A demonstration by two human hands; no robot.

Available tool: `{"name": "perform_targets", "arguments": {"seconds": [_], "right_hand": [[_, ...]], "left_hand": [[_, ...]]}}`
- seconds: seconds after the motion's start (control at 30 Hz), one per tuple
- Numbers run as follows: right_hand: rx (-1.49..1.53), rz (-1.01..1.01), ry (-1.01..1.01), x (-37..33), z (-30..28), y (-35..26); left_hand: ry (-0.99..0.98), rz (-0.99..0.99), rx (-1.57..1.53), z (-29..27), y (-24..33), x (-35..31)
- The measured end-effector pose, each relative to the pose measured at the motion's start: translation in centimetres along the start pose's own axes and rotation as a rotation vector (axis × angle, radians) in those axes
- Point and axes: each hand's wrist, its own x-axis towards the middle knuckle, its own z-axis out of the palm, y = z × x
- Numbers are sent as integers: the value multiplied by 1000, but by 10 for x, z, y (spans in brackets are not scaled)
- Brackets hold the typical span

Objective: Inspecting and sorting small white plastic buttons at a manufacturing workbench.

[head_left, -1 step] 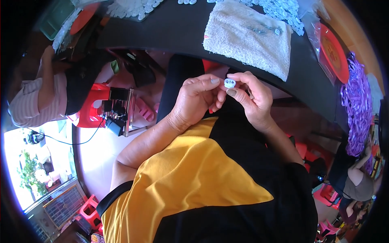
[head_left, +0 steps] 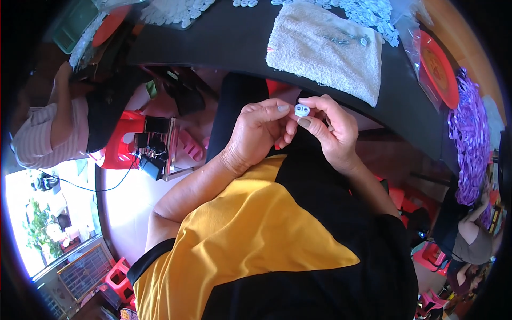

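Observation:
A small white oval plastic piece with two holes in its face [head_left: 302, 110] is pinched between the thumb and forefinger of my right hand [head_left: 340, 133]. My left hand [head_left: 255, 128] is close beside it, its thumb pressed toward the curled fingers. Whatever those fingers hold, if anything, is hidden or too small to make out. Both hands are above my lap, just in front of the dark table [head_left: 213, 45]. Beyond them, a pale towel [head_left: 309, 58] lies along the table's near edge, with thin dark strands and one small pale piece on it.
Piles of small white pieces [head_left: 368, 21] lie at the table's far side. To the right are a red plate [head_left: 440, 69] and a bundle of purple ribbon [head_left: 469, 138]. One person [head_left: 53, 128] sits at left; others are at far right. A red stool [head_left: 125, 138] stands left.

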Motion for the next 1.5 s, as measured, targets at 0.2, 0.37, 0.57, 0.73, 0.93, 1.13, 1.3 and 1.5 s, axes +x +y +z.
{"name": "perform_targets", "arguments": {"seconds": [0.2, 0.37, 0.57, 0.73, 0.93, 1.13, 1.3, 1.5], "right_hand": [[-50, -24, -5, -5, -8, -4], [-125, -268, -77, 3, -29, -28], [-558, -312, 151, 68, -147, -72], [-625, 9, 565, 180, -304, -28], [-754, 76, 562, 295, -386, 99], [-599, -84, 553, 302, -363, 108], [-623, 84, 326, 193, -328, 22], [-626, 16, -131, 135, -221, -22]], "left_hand": [[42, 45, 178, 3, -6, -1], [-7, 21, 200, 18, -4, 1], [-49, 2, 303, 24, -8, 11], [-49, -42, 360, 30, -15, 22], [-28, -85, 374, 38, -19, 32], [-397, -83, 574, 67, 8, 43], [-573, -129, 536, 87, 48, 52], [-40, 458, 630, 84, 85, 90]]}}
